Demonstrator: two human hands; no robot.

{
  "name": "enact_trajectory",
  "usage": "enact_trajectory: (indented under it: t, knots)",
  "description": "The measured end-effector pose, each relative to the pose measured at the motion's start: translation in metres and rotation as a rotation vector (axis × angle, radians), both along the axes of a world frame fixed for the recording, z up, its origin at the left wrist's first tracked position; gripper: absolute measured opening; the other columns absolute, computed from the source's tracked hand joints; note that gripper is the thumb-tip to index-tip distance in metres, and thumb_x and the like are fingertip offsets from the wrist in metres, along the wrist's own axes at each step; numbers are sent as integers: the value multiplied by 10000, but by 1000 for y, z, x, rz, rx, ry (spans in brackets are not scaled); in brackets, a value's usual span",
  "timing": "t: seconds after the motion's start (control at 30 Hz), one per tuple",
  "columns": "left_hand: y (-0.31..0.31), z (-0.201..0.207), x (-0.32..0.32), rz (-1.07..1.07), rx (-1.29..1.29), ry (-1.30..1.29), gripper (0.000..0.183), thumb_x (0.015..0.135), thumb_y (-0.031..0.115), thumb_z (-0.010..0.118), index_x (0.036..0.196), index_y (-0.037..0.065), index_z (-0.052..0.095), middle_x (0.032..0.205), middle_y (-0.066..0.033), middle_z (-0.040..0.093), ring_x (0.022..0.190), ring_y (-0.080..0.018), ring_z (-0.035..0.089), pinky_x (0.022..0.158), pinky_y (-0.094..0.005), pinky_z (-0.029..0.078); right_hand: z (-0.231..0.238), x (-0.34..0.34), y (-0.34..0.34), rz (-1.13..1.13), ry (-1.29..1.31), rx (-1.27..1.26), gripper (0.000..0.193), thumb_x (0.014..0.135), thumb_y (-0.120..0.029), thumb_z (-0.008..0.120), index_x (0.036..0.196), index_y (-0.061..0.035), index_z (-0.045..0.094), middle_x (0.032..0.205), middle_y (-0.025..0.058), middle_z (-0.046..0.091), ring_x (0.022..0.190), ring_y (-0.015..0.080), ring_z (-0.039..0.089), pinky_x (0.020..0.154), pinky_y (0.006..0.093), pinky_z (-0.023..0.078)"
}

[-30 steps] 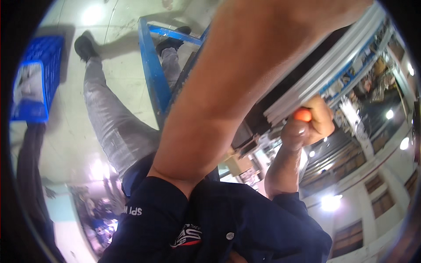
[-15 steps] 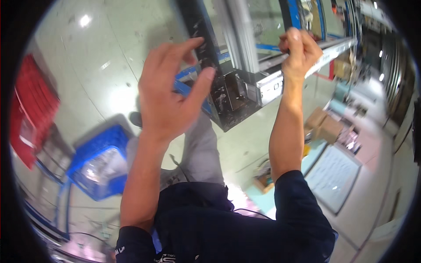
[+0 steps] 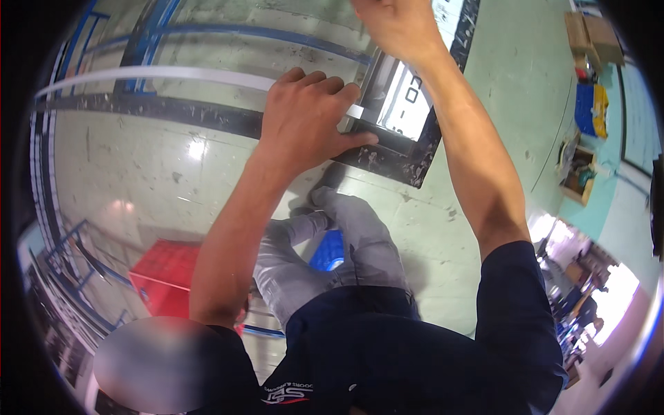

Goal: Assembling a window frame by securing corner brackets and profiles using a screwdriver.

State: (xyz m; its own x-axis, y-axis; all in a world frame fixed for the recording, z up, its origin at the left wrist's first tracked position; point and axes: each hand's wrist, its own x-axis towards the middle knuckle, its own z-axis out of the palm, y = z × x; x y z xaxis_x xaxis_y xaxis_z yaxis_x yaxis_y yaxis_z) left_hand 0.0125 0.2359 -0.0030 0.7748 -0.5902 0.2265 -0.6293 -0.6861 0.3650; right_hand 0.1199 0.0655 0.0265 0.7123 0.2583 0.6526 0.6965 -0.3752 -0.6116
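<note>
A long white strip runs from the far left toward a dark-edged metal frame. My left hand is closed over the strip near its right end, knuckles up and thumb stretched to the right. The end of the strip pokes out beside the fingers, by the corner of the frame. At the top edge my right hand is bent closed above the frame's white printed face. Its fingertips are cut off by the picture edge, so what it holds cannot be made out.
Blue bars stand beyond the strip. A red crate is on the floor at the left, and something blue shows between my legs. Cardboard boxes and a wooden box lie to the right.
The view has swung round, and the frame corner appears turned. My left hand, open beside the frame before, is now closed on the white strip. My right hand is now at the top edge.
</note>
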Motion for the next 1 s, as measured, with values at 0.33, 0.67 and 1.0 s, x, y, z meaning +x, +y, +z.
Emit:
enact_trajectory:
  t: [0.33, 0.67, 1.0]
  knots:
    - [11, -15, 12, -226, 55, -277, 461, 840, 581, 732, 954, 137, 685, 783, -7, 690, 718, -219, 681, 648, -342, 511, 29, -165, -144, -16, 307, 1325, 211, 1059, -126, 519, 1162, 57, 549, 1028, 155, 561, 919, 355, 590, 901, 379, 532]
    - [18, -25, 27, -550, -197, -475, 409, 829, 127, 814, 1234, 163, 763, 901, -82, 743, 677, -229, 692, 612, -318, 528, -85, -267, -117, -667, 228, 851, 249, 1068, -157, 513, 1154, 67, 583, 876, 134, 559, 489, 159, 521, 423, 285, 465]
    - [26, -52, 8, -508, -229, -499, 569, 770, 77, 840, 1307, 73, 655, 1169, -116, 733, 960, -235, 728, 862, -312, 571, -265, -314, -129, -1056, 419, 607, 256, 1060, -269, 534, 1054, -22, 599, 615, 75, 608, 437, 164, 601, 397, 289, 435]
